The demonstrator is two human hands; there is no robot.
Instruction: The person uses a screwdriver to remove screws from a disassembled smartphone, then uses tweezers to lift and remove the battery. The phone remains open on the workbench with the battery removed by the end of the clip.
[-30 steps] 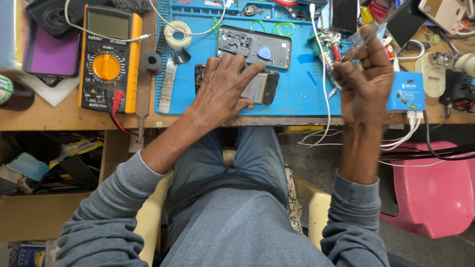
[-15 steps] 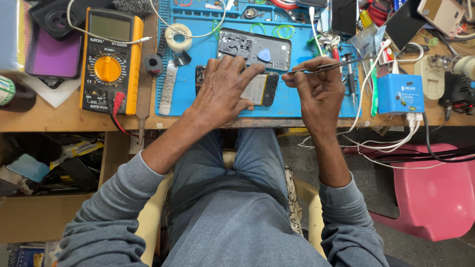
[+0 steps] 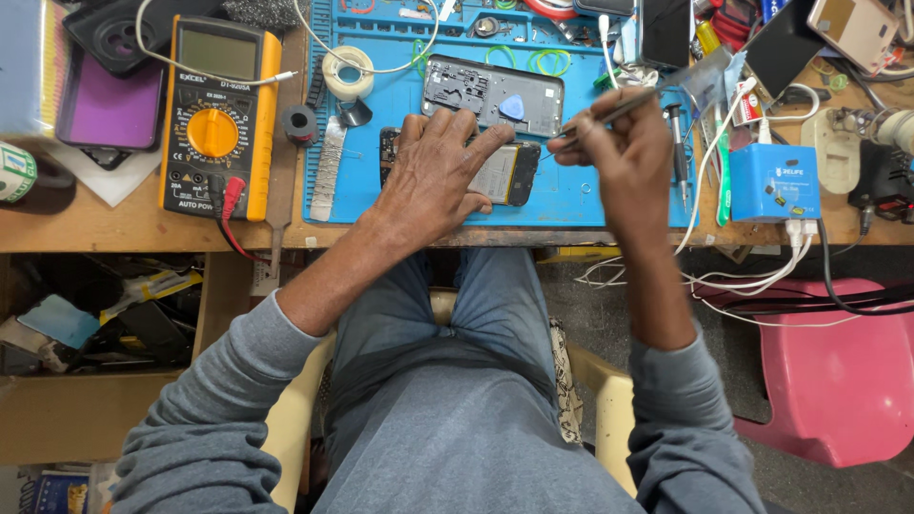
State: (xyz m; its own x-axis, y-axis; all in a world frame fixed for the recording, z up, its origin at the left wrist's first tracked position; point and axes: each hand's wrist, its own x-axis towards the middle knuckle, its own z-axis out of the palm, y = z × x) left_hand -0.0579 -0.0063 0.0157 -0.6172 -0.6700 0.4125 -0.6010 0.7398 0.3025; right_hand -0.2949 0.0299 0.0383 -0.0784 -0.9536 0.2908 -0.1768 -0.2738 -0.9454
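Blue mat (image 3: pixel 590 195) is bearing an opened phone (image 3: pixel 505 173); left hand (image 3: pixel 433 176) is pressing flat on it, right hand (image 3: pixel 619 148) pinching tweezers (image 3: pixel 609 109). Likely thin, fragile; edges seem safest.

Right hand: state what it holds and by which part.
The right hand pinches thin metal tweezers near their middle, tips pointing toward the opened phone. The left hand holds nothing; it presses flat on that phone.

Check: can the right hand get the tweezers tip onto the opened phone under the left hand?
Probably yes. The right hand holds the tweezers with the tip just beside the phone. The left hand covers the phone's left part, but the right end lies bare.
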